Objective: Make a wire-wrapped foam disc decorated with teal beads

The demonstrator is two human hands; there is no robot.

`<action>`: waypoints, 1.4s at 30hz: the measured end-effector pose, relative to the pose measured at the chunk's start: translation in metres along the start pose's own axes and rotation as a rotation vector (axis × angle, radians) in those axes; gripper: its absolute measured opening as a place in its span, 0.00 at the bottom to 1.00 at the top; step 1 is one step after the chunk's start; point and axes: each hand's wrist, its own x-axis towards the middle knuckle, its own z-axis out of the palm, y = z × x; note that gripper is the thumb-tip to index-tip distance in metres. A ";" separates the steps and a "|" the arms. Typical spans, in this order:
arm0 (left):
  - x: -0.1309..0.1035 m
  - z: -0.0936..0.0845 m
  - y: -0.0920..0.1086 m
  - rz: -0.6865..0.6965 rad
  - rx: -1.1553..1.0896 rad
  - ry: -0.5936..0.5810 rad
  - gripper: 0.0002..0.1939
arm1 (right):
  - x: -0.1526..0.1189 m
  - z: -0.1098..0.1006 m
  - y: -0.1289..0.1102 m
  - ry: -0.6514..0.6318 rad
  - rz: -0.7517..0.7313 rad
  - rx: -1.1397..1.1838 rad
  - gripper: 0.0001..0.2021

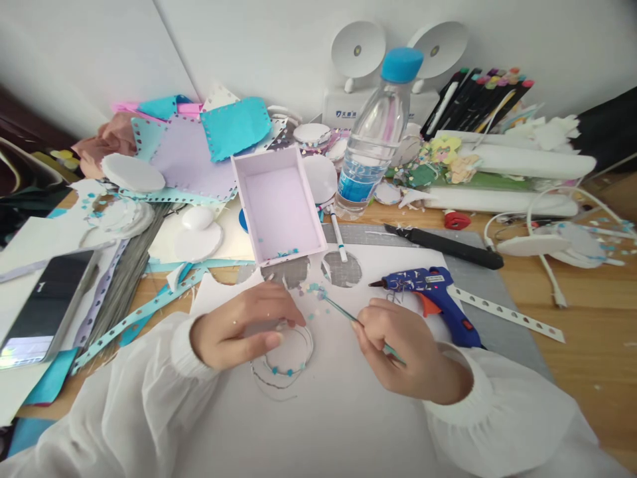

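Note:
My right hand [391, 342] is closed around a thin teal stick [340, 307]. The tip of the stick touches a small cluster of blue and lilac paper bits [316, 292] on the white sheet [318, 411]. My left hand [249, 322] rests over a wire ring [311, 348] with small blue pieces along its lower edge. Its fingers are curved and apart, touching or nearly touching the top of the ring. A loose end of twisted wire [271, 385] curls out below the ring.
Behind my hands stand a lilac box [279, 209] and a water bottle [373, 139]. A blue glue gun [438, 289] and a black cutter [448, 247] lie at the right. A phone [47, 309] and paper strips [144, 315] lie at the left.

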 end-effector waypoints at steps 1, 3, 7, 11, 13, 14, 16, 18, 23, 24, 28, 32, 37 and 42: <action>0.000 0.001 0.002 -0.022 -0.033 0.004 0.22 | 0.000 -0.001 -0.001 0.025 -0.004 0.022 0.17; 0.002 0.003 0.005 -0.111 -0.099 0.082 0.23 | 0.002 -0.002 -0.003 0.068 -0.016 0.063 0.17; 0.008 0.011 0.011 -0.307 -0.140 0.326 0.17 | 0.008 -0.006 -0.012 0.052 -0.049 0.079 0.18; 0.012 0.019 0.010 -0.328 -0.145 0.364 0.09 | 0.011 -0.007 -0.019 0.013 -0.054 0.077 0.19; 0.012 0.023 0.009 -0.307 -0.185 0.378 0.08 | 0.011 -0.005 -0.021 0.003 -0.054 0.081 0.19; 0.012 0.024 0.008 -0.297 -0.207 0.386 0.08 | 0.010 -0.004 -0.021 0.000 -0.054 0.086 0.19; 0.011 0.026 0.008 -0.287 -0.231 0.401 0.07 | 0.009 -0.001 -0.021 0.012 -0.047 0.107 0.18; 0.011 0.027 0.009 -0.286 -0.231 0.407 0.07 | 0.008 0.001 -0.021 0.052 -0.044 0.140 0.18; 0.012 0.026 0.009 -0.275 -0.236 0.422 0.06 | 0.008 0.000 -0.021 0.089 -0.014 0.211 0.17; 0.012 0.026 0.009 -0.272 -0.239 0.423 0.06 | 0.008 0.000 -0.021 0.106 -0.007 0.227 0.17; 0.012 0.025 0.010 -0.244 -0.246 0.409 0.06 | 0.008 0.000 -0.021 0.194 0.027 0.315 0.16; 0.012 0.025 0.012 -0.218 -0.247 0.389 0.05 | 0.007 0.001 -0.022 0.182 0.061 0.373 0.15; 0.012 0.025 0.012 -0.243 -0.259 0.381 0.05 | 0.009 -0.001 -0.023 0.176 0.069 0.382 0.15; 0.012 0.027 0.009 -0.262 -0.276 0.397 0.05 | 0.006 0.001 -0.022 0.182 0.099 0.453 0.15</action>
